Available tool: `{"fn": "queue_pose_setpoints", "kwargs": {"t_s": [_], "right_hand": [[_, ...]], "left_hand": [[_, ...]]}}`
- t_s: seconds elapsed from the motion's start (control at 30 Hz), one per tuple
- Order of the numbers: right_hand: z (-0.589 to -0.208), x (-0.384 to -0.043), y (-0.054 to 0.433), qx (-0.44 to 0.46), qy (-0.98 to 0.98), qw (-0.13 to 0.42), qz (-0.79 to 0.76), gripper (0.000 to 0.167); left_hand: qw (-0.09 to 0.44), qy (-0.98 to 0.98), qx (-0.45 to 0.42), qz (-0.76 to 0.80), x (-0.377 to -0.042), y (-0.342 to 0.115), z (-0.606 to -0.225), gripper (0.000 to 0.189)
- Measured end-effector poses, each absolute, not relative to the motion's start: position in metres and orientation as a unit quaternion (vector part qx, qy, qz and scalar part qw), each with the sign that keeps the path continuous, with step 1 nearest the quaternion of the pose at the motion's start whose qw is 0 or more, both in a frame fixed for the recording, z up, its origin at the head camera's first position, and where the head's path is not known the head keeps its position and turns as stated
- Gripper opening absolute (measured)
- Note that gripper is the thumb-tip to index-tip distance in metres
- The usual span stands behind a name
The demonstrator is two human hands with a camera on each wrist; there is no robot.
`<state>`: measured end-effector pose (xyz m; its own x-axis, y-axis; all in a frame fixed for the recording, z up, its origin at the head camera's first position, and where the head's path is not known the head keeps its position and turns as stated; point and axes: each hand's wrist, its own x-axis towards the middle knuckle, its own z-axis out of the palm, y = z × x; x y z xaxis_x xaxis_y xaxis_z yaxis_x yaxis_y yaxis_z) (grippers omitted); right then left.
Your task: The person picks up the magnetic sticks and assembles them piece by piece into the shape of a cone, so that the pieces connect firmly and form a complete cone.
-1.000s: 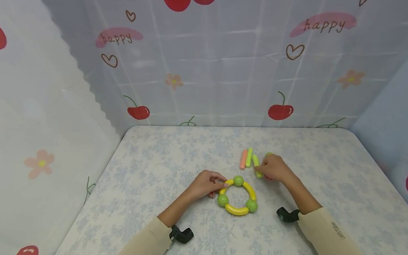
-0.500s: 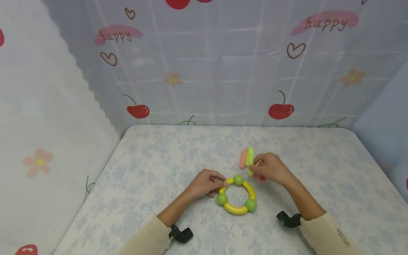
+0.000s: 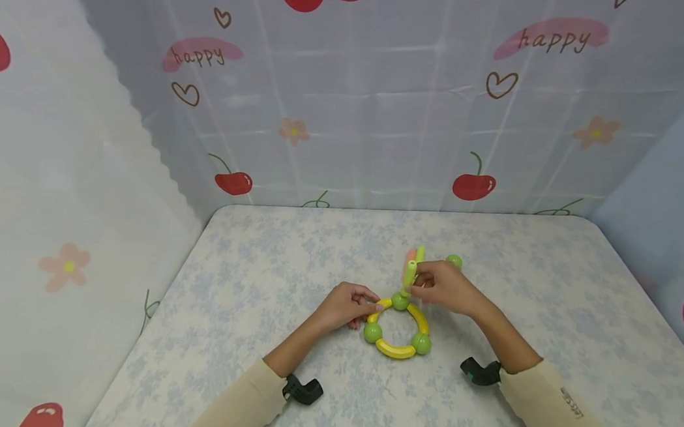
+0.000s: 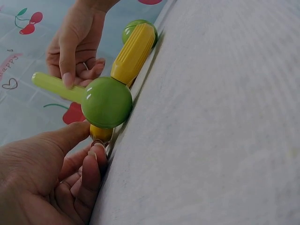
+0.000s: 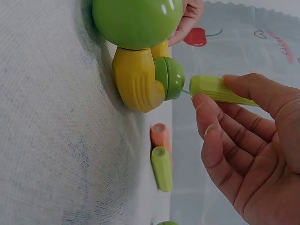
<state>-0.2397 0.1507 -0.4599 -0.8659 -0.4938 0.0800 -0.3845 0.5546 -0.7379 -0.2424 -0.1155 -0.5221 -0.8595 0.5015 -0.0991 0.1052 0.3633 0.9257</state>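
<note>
Toy ring (image 3: 396,352) sits between the left hand (image 3: 343,309), pinching one yellow tube (image 3: 385,304), and the right hand (image 3: 448,290), which from here's got a lime stick (image 3: 410,274) pinched right by its far green ball (image 3: 400,301).

Ring (image 3: 422,319): 1
Grn balls (image 3: 422,344): 4 tot., 3 in ring + 1 loose
Yel. curved bars (image 3: 396,350): 3, all in ring
Lime rods (image 3: 409,275): 2, 1 held + 1 lying
Coral rod (image 5: 160,134): 1 vis.
L hand (image 3: 348,306): 1
R hand (image 3: 448,288): 1
Beige sleeves (image 3: 236,409): 2
Blk wrist mounts (image 3: 304,391): 2
</note>
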Motion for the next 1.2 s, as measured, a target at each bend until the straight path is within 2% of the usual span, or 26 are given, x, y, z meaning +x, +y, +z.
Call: {"fn": "queue_pose_setpoints", "kwargs": {"t_s": [0.23, 0.43, 0.57, 0.73, 0.9, 1.2], "right_hand": [[-0.460, -0.239, 0.150, -0.264, 0.886, 0.053, -0.377, 0.016], [-0.459, -0.240, 0.154, -0.269, 0.886, 0.064, -0.371, 0.009], [-0.462, -0.243, 0.158, -0.282, 0.884, 0.078, -0.364, 0.008], [-0.469, -0.247, 0.161, -0.291, 0.874, 0.107, -0.374, 0.014], [-0.473, -0.249, 0.160, -0.282, 0.868, 0.137, -0.384, 0.020], [-0.477, -0.249, 0.159, -0.272, 0.867, 0.161, -0.387, 0.020]], "left_hand": [[0.185, 0.807, 0.183, 0.530, -0.243, -0.114, -0.524, 0.019], [0.200, 0.808, 0.189, 0.521, -0.243, -0.116, -0.519, 0.021], [0.229, 0.809, 0.217, 0.496, -0.243, -0.123, -0.508, 0.031], [0.278, 0.812, 0.269, 0.438, -0.243, -0.132, -0.494, 0.052], [0.276, 0.822, 0.297, 0.399, -0.239, -0.131, -0.489, 0.068], [0.275, 0.820, 0.297, 0.405, -0.241, -0.130, -0.491, 0.069]]}}
